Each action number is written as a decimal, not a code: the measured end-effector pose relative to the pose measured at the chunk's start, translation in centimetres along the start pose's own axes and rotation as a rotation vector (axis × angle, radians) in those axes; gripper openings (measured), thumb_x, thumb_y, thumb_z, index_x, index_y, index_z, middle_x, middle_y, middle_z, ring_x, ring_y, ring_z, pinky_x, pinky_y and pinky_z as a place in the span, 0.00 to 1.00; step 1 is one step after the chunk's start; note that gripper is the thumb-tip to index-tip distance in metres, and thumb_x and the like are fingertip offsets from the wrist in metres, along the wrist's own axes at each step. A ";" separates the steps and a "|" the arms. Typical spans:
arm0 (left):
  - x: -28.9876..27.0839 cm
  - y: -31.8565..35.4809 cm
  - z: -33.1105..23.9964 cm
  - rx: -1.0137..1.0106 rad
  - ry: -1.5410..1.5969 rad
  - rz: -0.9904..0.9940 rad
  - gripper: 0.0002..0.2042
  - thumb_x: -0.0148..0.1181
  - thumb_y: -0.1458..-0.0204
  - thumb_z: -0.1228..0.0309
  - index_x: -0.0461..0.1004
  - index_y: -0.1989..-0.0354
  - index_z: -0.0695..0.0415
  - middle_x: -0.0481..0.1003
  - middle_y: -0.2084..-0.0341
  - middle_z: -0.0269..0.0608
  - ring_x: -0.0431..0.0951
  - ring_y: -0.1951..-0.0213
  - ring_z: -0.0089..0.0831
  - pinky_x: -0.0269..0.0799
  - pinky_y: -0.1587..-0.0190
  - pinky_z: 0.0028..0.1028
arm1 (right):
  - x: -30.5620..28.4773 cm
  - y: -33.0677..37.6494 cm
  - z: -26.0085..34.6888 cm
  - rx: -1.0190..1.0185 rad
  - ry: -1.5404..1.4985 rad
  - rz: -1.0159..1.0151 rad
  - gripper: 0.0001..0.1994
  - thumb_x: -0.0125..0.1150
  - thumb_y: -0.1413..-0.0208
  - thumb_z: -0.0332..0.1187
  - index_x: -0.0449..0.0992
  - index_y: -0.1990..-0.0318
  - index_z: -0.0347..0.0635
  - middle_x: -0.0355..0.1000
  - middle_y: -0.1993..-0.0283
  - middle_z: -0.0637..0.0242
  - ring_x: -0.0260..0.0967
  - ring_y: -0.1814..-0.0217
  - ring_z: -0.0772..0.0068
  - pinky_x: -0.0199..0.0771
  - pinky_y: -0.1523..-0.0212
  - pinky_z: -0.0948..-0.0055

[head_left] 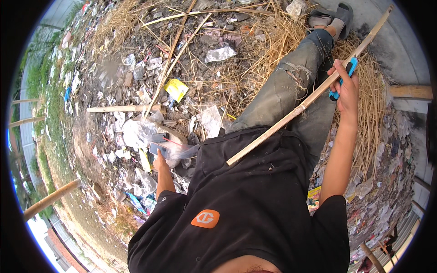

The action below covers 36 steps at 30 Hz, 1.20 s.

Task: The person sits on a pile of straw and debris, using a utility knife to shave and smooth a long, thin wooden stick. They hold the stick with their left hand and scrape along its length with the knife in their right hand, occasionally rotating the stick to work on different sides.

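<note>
My right hand is closed around a long split bamboo strip and a blue utility knife. The strip slants from the upper right down across my thigh, its lower end over my lap. Whether the knife's blade is out cannot be seen. At my left side, my left hand grips a flat, dark phone, with one finger lying over its face and the others hidden. Just beyond the phone sits a small dark block-shaped object, with a thin red cord nearby.
My legs stretch out over dry straw. Littered ground surrounds me, with a yellow packet, clear plastic and a bamboo pole. Longer bamboo slivers lie ahead. A grey wall stands at the right.
</note>
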<state>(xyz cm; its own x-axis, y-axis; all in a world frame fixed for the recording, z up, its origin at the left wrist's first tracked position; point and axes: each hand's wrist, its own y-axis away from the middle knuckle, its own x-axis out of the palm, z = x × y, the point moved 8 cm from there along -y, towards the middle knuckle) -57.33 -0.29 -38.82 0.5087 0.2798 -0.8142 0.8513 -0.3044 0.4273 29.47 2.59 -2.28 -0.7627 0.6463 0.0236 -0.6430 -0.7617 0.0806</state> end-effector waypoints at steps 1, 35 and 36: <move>0.3 0.5 -0.9 -0.016 -0.010 0.016 0.52 0.71 0.62 0.30 0.75 0.44 0.72 0.77 0.46 0.60 0.78 0.45 0.50 0.75 0.44 0.44 | -0.2 0.1 0.0 -0.003 0.005 -0.011 0.15 0.68 0.38 0.42 0.75 0.57 0.39 0.77 0.69 0.61 0.62 0.80 0.83 0.58 0.80 0.81; 3.1 18.0 -21.3 0.588 0.868 1.044 0.13 0.61 0.35 0.65 0.71 0.46 0.54 0.77 0.58 0.33 0.79 0.58 0.24 0.77 0.55 0.29 | 1.9 0.7 -1.3 0.054 -0.038 0.007 0.14 0.66 0.37 0.42 0.75 0.59 0.40 0.76 0.70 0.63 0.59 0.83 0.85 0.57 0.81 0.81; 3.9 19.8 -22.4 0.612 0.854 1.033 0.12 0.61 0.35 0.67 0.71 0.47 0.54 0.77 0.59 0.32 0.78 0.59 0.23 0.77 0.55 0.28 | 1.8 0.8 -1.3 0.055 -0.030 -0.002 0.14 0.66 0.37 0.42 0.75 0.59 0.40 0.76 0.70 0.63 0.59 0.83 0.85 0.57 0.81 0.81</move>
<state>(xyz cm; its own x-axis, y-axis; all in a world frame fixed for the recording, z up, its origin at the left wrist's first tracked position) -35.63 15.18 -24.72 0.9480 0.0783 0.3086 -0.0035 -0.9667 0.2560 27.51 3.10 -3.51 -0.7587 0.6492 0.0535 -0.6386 -0.7575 0.1355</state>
